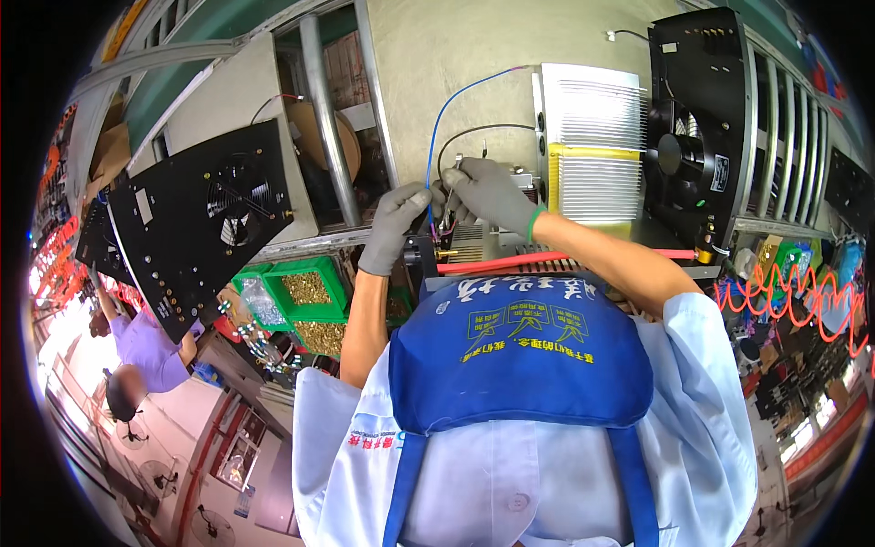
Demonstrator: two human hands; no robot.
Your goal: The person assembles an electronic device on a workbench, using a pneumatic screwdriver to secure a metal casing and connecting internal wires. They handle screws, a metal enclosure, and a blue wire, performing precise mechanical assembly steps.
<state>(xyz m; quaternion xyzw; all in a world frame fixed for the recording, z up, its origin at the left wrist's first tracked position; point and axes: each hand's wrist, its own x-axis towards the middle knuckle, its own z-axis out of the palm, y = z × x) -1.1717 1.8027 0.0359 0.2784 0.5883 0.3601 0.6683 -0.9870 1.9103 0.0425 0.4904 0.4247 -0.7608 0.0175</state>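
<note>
both gloved hands, left hand (394,221) and right hand (492,193), pinch closed on the blue wire (447,109) by the finned metal block (592,146), so the person does best to keep it taut.

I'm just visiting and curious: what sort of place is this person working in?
It looks like a factory assembly line for cooling or ventilation units. Both gloved hands, left hand and right hand, handle a blue wire beside a finned metal heat sink; black fan panels and green bins of small brass parts surround the bench.
</note>
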